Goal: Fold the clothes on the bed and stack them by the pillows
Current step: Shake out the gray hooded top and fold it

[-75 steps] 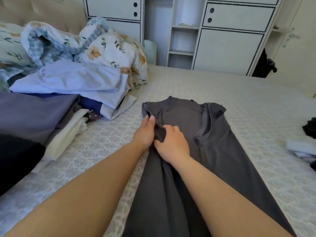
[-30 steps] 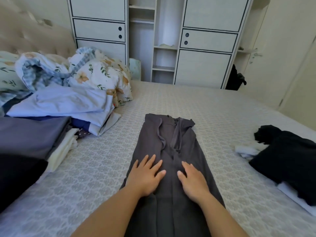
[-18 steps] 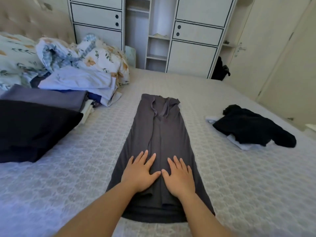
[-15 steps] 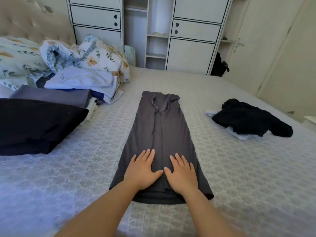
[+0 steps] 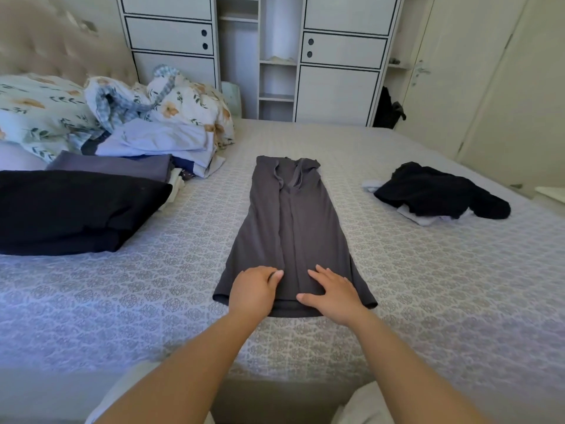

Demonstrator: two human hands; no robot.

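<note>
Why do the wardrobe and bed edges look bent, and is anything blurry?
Head view: the wide-angle lens bows the wardrobe lines and the bed edges outward; the upper-left headboard is smeared and soft; the grey garment and both hands, left hand and right hand, are fairly sharp; daylight is soft, with no glare.

Matt grey cloth dress (image 5: 293,228) lies on a textured, patterned woven bedspread (image 5: 428,270).

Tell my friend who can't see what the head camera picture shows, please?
A person's left hand and right hand rest on the near hem of a long grey garment laid flat on a patterned bed. Folded clothes lie left by floral pillows; a dark crumpled pile sits right.
</note>
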